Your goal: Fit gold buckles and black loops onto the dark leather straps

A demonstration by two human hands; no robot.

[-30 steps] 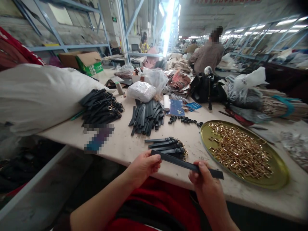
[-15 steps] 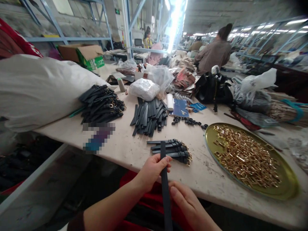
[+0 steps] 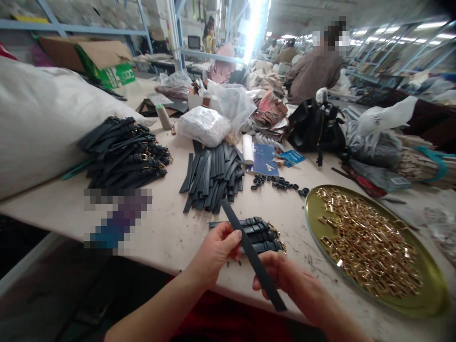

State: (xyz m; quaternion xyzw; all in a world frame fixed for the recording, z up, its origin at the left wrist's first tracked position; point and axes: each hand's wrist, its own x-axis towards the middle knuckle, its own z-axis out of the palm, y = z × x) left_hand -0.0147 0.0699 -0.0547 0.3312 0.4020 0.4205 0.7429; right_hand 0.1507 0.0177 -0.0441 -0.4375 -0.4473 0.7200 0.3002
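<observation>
We held a black strap (image 3: 249, 249) slantwise just above the table (image 3: 171, 232) edge, our left hand (image 3: 215, 251) pinching its upper part, our right hand (image 3: 285, 280) closed around its lower part. Finished straps (image 3: 261, 230) lay just behind; a tray (image 3: 427, 304) of gold buckles (image 3: 366, 240) sat right.

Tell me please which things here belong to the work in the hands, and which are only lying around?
Belong to the work:
- black strap, held by left hand and right hand
- small pile of buckled straps just beyond the hands
- tray of gold buckles
- pile of plain straps

Lying around:
- black bag
- white plastic bag
- cardboard box
</observation>
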